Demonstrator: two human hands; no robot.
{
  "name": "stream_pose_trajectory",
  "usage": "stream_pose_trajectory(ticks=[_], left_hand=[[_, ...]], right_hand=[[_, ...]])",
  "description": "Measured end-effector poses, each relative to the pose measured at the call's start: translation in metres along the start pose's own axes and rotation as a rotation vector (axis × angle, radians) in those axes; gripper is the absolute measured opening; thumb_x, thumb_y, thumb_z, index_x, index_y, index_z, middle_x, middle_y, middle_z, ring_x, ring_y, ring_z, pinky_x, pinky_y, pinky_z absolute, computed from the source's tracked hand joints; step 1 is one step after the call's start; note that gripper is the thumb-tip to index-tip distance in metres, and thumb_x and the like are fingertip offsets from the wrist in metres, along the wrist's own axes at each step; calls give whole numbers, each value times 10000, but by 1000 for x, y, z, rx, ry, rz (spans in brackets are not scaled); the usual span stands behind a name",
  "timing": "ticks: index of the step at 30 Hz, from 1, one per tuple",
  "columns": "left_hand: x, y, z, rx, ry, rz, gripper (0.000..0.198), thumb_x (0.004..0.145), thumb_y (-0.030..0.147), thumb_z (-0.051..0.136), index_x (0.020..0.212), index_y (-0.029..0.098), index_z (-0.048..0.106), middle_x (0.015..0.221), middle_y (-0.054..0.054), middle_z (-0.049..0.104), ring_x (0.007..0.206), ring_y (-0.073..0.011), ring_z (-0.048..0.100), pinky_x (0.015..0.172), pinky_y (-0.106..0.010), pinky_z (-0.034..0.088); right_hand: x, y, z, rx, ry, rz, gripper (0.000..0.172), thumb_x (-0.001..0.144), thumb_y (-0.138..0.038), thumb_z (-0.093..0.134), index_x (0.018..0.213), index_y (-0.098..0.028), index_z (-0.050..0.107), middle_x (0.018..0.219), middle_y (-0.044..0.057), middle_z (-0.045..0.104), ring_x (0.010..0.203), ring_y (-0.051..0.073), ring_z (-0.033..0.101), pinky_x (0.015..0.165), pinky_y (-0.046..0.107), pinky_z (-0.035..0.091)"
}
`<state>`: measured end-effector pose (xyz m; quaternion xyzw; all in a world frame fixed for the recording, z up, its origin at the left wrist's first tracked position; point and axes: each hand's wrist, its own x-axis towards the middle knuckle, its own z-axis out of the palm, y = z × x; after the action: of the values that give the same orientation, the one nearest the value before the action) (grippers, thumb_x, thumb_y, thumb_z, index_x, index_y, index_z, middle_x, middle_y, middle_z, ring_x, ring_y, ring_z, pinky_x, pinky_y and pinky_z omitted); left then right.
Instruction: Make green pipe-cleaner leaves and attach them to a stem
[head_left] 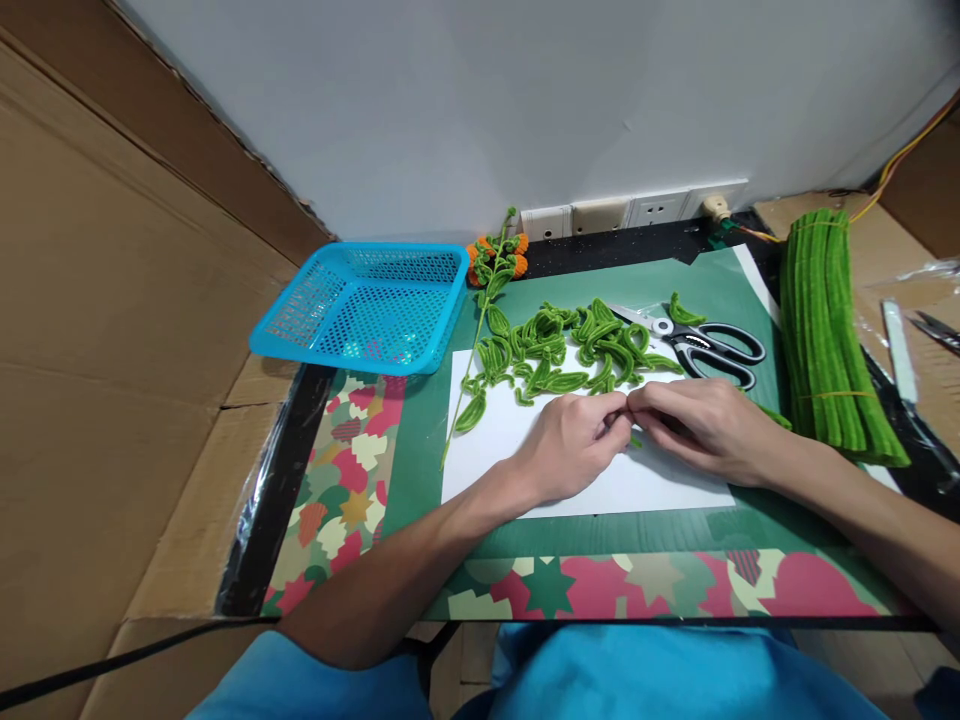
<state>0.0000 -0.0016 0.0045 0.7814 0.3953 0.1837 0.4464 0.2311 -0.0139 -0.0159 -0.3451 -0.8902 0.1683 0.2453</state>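
Note:
My left hand [574, 443] and my right hand [701, 425] meet over a white sheet [525, 470], fingertips pinched together on a small green pipe-cleaner piece [635, 440] that barely shows between them. Just beyond my fingers lies a heap of bent green pipe-cleaner leaves [570, 350]. A finished stem with leaves and orange blossoms [491, 290] lies to the left of the heap.
A blue mesh basket [367, 305] stands at the back left. Black-handled scissors [705, 345] lie right of the heap. A bundle of straight green pipe cleaners [825, 330] lies at the right, with tools [911, 345] beyond it. Cardboard walls stand at left; wall sockets [637, 208] behind.

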Motion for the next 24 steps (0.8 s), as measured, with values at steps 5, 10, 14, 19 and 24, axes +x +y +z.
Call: stream_pose_trajectory(ticks=[5,10,14,19,24], left_hand=[[0,0,1,8,3,-4,227,990,222,517,835,180,677,696,27,648,612,-125,494,613,-275,331],[0,0,1,8,4,-3,217,986,212,513,849,178,678,704,26,643,619,-124,493,615,-273,329],[0,1,1,14,6,0,219,984,212,516,829,177,666,680,32,610,609,-120,473,609,-271,322],[0,0,1,5,3,-5,222,986,216,514,837,175,673,706,26,657,615,-120,500,611,-269,328],[0,0,1,8,1,-2,225,989,218,516,839,176,678,705,26,666,613,-120,510,612,-268,332]], right_hand=[[2,-1,-2,-11,7,-22,119,1100,-214,468,1073,-216,585,799,15,646,642,158,591,600,283,385],[2,-2,-3,-26,1,-33,111,1094,-207,474,1088,-210,585,803,17,660,648,161,612,600,283,392],[2,-2,-4,-24,3,-26,114,1093,-206,477,1080,-209,590,799,17,662,645,161,614,599,284,390],[3,-2,-4,-39,-2,-35,125,1102,-209,472,1079,-201,594,797,19,666,644,162,620,595,285,387],[2,-2,-4,-44,1,-42,120,1103,-210,475,1086,-199,593,798,17,659,644,160,612,598,283,390]])
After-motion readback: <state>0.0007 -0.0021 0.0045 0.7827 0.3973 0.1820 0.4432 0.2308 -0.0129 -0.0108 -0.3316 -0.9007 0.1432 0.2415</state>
